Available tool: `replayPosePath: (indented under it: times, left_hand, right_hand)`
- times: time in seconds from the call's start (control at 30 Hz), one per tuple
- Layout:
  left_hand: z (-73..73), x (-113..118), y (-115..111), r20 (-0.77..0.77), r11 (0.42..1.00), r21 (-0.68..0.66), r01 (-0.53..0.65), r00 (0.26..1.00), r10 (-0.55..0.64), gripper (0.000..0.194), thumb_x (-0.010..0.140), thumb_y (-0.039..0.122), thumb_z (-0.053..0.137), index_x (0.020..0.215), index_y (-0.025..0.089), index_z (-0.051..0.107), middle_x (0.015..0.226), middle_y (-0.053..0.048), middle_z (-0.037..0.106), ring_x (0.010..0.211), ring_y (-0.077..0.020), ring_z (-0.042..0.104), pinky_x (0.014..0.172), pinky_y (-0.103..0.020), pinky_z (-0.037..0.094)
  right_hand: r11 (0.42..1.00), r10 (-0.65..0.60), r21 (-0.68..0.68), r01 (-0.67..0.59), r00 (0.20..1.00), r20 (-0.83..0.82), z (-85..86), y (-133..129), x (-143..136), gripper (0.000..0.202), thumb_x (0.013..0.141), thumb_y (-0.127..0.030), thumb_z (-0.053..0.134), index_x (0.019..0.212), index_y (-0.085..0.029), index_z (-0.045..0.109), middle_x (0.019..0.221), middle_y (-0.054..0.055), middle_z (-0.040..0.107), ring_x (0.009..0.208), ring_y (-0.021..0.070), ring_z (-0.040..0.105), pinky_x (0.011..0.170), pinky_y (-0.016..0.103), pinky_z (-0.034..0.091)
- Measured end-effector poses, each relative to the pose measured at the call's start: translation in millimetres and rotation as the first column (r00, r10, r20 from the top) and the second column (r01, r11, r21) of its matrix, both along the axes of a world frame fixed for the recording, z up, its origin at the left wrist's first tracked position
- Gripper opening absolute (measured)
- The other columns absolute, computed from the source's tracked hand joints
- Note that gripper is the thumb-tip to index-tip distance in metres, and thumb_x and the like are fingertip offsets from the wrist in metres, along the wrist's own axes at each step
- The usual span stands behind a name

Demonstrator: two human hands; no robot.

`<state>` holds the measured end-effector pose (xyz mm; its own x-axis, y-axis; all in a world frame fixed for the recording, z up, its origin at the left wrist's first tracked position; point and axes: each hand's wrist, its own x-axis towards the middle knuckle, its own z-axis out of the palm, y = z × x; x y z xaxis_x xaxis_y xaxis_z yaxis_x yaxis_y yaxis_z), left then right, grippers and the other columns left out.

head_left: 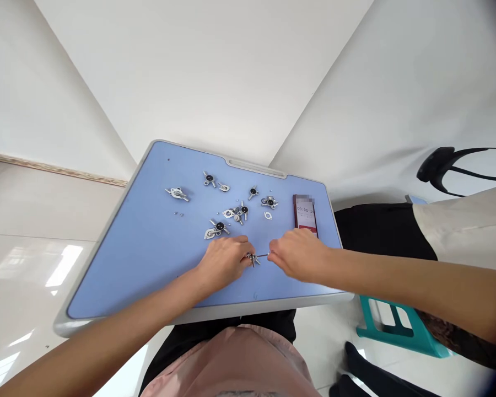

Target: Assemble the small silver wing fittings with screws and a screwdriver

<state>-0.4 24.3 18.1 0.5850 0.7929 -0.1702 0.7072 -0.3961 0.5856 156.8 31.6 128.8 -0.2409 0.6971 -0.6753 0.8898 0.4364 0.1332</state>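
Near the front of the blue tabletop (149,259), my left hand (228,259) is closed around a small metal fitting (254,259) with short pipe stubs. My right hand (295,255) is wrapped round a screwdriver (263,255), whose thin shaft points left and meets the fitting. The fist hides the handle. Just beyond my left hand lies another fitting with a black round centre (219,226), beside a flat metal plate (210,234). Further back are several similar fittings, including one with a black centre (244,210), and a loose oval gasket plate (268,215).
A phone (306,212) showing a timer lies right of the parts. Tiny screws (178,214) are scattered at the left. White walls (210,71) stand behind the table. Another person in a light top (471,220) is close on the right, by a green stool (400,331).
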Motion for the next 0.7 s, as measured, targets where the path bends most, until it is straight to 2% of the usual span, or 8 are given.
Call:
replayPosePath:
  times: [0.07,0.13,0.23,0.3,0.4,0.5,0.6,0.7]
  left_hand:
    - [0.4,0,1,-0.002,1.000,-0.001,-0.003,1.000,0.003,0.025,0.085,0.019,0.056,0.100,0.027,0.074,0.095,-0.001,0.071,0.079,-0.0198,0.066,0.056,-0.026,0.033]
    - [0.6,-1,1,-0.002,1.000,0.004,-0.009,1.000,0.009,0.025,0.084,0.020,0.056,0.099,0.027,0.074,0.094,-0.001,0.071,0.080,-0.0200,0.066,0.056,-0.026,0.033]
    - [-0.1,-2,1,0.010,1.000,0.020,-0.011,1.000,0.011,0.023,0.084,0.021,0.056,0.097,0.027,0.074,0.092,-0.001,0.071,0.079,-0.0196,0.066,0.057,-0.026,0.034]
    - [-0.7,-2,0,0.024,1.000,0.022,-0.011,1.000,0.010,0.023,0.083,0.021,0.056,0.096,0.026,0.074,0.092,-0.001,0.071,0.079,-0.0195,0.066,0.058,-0.026,0.035]
    - [-1.1,-2,-1,0.039,1.000,0.021,-0.013,0.999,0.012,0.023,0.083,0.020,0.056,0.095,0.025,0.074,0.093,-0.002,0.071,0.080,-0.0198,0.066,0.058,-0.026,0.036]
    - [-1.2,-2,-2,0.034,1.000,0.023,-0.013,0.999,0.013,0.023,0.084,0.021,0.055,0.097,0.025,0.073,0.095,-0.002,0.072,0.080,-0.0208,0.067,0.057,-0.027,0.036]
    - [-1.2,-2,-3,0.025,0.999,0.036,-0.016,1.000,0.015,0.028,0.085,0.018,0.051,0.101,0.026,0.073,0.097,-0.002,0.072,0.081,-0.0208,0.067,0.056,-0.027,0.035]
    - [-0.6,-3,-3,0.026,0.999,0.039,-0.027,0.999,0.026,0.029,0.085,0.018,0.051,0.100,0.027,0.073,0.096,-0.001,0.072,0.081,-0.0201,0.067,0.055,-0.027,0.034]
  right_hand:
    - [0.938,0.346,0.002,-0.346,0.938,0.011,0.9,-6,2,0.015,0.085,-0.008,0.056,0.094,-0.015,0.066,0.076,0.006,0.065,0.065,0.0157,0.056,0.051,0.027,0.027]
    - [0.762,0.644,0.068,-0.644,0.765,0.012,0.8,-8,8,0.023,0.083,0.001,0.052,0.097,-0.013,0.063,0.077,0.006,0.062,0.067,0.0148,0.052,0.049,0.026,0.025]
    - [0.503,0.860,0.224,-0.835,0.509,-0.037,-2.2,-8,22,0.021,0.088,0.001,0.047,0.094,-0.011,0.063,0.073,0.004,0.056,0.066,0.0141,0.047,0.049,0.027,0.024]
    - [0.418,0.908,0.277,-0.865,0.411,-0.088,-6.3,-8,28,0.022,0.090,-0.001,0.044,0.095,-0.011,0.063,0.073,0.004,0.056,0.065,0.0136,0.046,0.050,0.028,0.024]
    - [0.629,0.775,0.223,-0.745,0.623,-0.105,-12.3,-12,25,0.024,0.096,-0.008,0.040,0.095,-0.012,0.064,0.072,0.004,0.059,0.063,0.0136,0.047,0.050,0.029,0.023]
    - [0.966,0.208,0.162,-0.203,0.978,-0.014,-11.6,-14,8,0.032,0.102,-0.029,0.038,0.093,-0.015,0.065,0.069,0.005,0.062,0.060,0.0153,0.052,0.050,0.028,0.022]
    - [0.944,-0.327,0.041,0.329,0.944,-0.032,-2.7,-9,-8,0.041,0.101,-0.040,0.035,0.087,-0.018,0.067,0.071,0.004,0.065,0.063,0.0163,0.057,0.051,0.027,0.028]
    - [0.873,-0.483,-0.096,0.478,0.875,-0.027,6.0,-4,-12,0.043,0.101,-0.044,0.030,0.097,-0.019,0.065,0.075,0.004,0.067,0.061,0.0162,0.058,0.051,0.026,0.033]
